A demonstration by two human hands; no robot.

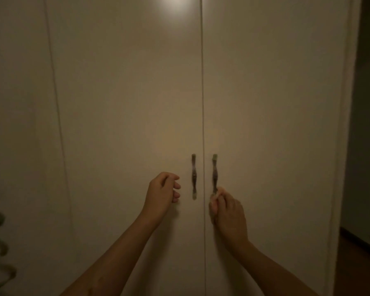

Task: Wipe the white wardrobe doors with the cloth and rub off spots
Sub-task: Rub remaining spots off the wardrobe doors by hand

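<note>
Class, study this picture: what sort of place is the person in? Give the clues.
Most likely a room in a home, perhaps a bedroom. Tall white wardrobe doors with two metal handles fill the view, wooden floor shows at the lower right, and the right hand pinches a small pale cloth.

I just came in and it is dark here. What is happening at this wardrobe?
The white wardrobe doors are closed. A person's right hand holds a small pale thing, probably the cloth, at the lower end of the right handle. The left hand hovers beside the left handle, loosely curled, holding nothing.
</note>
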